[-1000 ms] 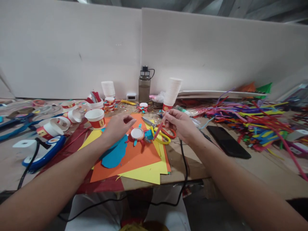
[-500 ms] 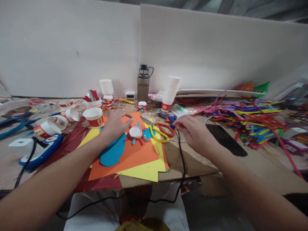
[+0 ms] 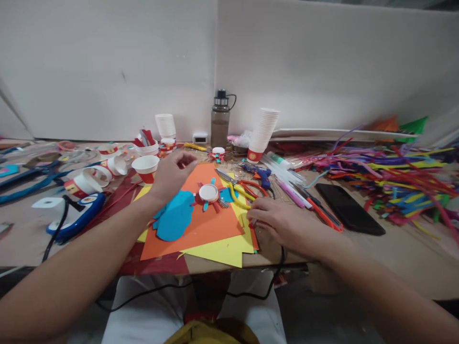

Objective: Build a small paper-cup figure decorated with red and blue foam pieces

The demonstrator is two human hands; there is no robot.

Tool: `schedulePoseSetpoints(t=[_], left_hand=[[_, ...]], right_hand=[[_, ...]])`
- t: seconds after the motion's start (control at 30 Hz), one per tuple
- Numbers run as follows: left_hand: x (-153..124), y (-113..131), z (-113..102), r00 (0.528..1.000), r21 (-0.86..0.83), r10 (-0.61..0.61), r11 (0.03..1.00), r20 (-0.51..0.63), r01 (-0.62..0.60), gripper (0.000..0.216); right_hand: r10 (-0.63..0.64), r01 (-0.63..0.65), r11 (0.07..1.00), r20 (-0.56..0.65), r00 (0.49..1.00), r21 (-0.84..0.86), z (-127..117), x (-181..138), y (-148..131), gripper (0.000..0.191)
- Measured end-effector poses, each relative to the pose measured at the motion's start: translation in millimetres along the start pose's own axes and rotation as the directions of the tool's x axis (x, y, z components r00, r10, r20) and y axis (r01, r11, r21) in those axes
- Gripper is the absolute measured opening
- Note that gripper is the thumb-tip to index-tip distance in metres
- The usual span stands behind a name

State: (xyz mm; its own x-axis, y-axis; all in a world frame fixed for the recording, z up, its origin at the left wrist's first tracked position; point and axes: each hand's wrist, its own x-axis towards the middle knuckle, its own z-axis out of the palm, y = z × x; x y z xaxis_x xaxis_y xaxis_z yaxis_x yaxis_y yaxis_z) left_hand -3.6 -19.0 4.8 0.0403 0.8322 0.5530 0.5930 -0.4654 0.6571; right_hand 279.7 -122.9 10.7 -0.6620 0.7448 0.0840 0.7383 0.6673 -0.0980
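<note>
My left hand (image 3: 174, 173) hovers over the left back part of the orange paper (image 3: 215, 234), thumb and index drawn together in a pinch; anything between them is too small to make out. My right hand (image 3: 278, 220) is low by the right edge of the papers, fingers bent together, with a small reddish bit at the tips that I cannot name. Between the hands lies a small white-topped cup piece (image 3: 208, 192) with red and blue strips around it. Blue cut paper (image 3: 175, 217) lies left of it; scissors with a yellow handle (image 3: 238, 198) lie right.
A blue glue gun (image 3: 263, 176), a purple marker (image 3: 291, 195), a red cutter (image 3: 324, 215) and a black phone (image 3: 349, 209) lie to the right, before heaped pipe cleaners (image 3: 405, 177). Stacked paper cups (image 3: 263, 136) and a bottle (image 3: 220, 124) stand behind. A paper cup (image 3: 145, 167) stands left.
My right hand has moved from beside the glue gun down toward the papers' right edge. My left hand's fingers have curled in from a spread pose. The view has shifted slightly.
</note>
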Motion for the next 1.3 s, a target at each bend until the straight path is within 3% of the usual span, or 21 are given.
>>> schedulePoseSetpoints(t=[0.17, 0.33, 0.4, 0.47, 0.6, 0.7, 0.77, 0.83, 0.87, 0.93, 1.13, 1.3], left_hand=[[-5, 12, -5, 1.0, -0.105, 0.01, 0.994, -0.029, -0.013, 0.02], [-14, 20, -4, 0.961, -0.026, 0.276, 0.961, 0.033, -0.275, 0.03], [-15, 20, -2, 0.928, -0.093, 0.364, 0.929, 0.074, -0.357, 0.028], [-13, 18, 0, 0.896, -0.175, 0.441, 0.887, 0.046, -0.427, 0.022], [-9, 14, 2, 0.892, -0.236, 0.452, 0.867, 0.0, -0.439, 0.009], [-10, 14, 1, 0.923, -0.286, 0.383, 0.883, -0.021, -0.373, 0.006], [-11, 15, 2, 0.948, -0.327, 0.317, 0.895, -0.016, -0.305, 0.008], [-12, 15, 2, 0.973, -0.347, 0.231, 0.911, -0.011, -0.221, 0.008], [-12, 15, 2, 0.98, -0.362, 0.197, 0.913, -0.005, -0.185, 0.008], [-11, 15, 2, 0.99, -0.393, 0.139, 0.911, 0.009, -0.125, 0.008], [-8, 15, 1, 0.998, -0.406, 0.054, 0.913, 0.009, -0.046, 0.01], [-9, 16, 1, 1.0, -0.425, 0.02, 0.905, 0.022, -0.008, 0.012]], right_hand=[[-0.021, 0.021, 1.0, -0.112, 0.993, 0.001, 1, 14, -2, 0.023], [-0.093, 0.099, 0.995, -0.279, 0.956, 0.009, -2, 43, -11, 0.022], [-0.085, 0.107, 0.994, -0.387, 0.918, 0.034, -5, 54, -14, 0.021], [-0.054, 0.103, 0.992, -0.494, 0.868, 0.073, -8, 62, -14, 0.017], [0.084, 0.041, 0.984, -0.663, 0.744, 0.171, -11, 68, -2, 0.011], [0.256, -0.016, 0.951, -0.761, 0.597, 0.307, -11, 61, 23, 0.01], [0.414, 0.008, 0.892, -0.823, 0.388, 0.453, -14, 52, 46, 0.011], [0.535, 0.072, 0.834, -0.833, 0.143, 0.548, -19, 42, 69, 0.009], [0.576, 0.083, 0.811, -0.816, 0.054, 0.578, -21, 38, 80, 0.007], [0.65, 0.109, 0.757, -0.759, -0.037, 0.644, -24, 32, 96, 0.004], [0.683, 0.121, 0.723, -0.73, 0.022, 0.68, -22, 28, 108, 0.01], [0.683, 0.065, 0.729, -0.731, 0.006, 0.682, -24, 25, 107, 0.009]])
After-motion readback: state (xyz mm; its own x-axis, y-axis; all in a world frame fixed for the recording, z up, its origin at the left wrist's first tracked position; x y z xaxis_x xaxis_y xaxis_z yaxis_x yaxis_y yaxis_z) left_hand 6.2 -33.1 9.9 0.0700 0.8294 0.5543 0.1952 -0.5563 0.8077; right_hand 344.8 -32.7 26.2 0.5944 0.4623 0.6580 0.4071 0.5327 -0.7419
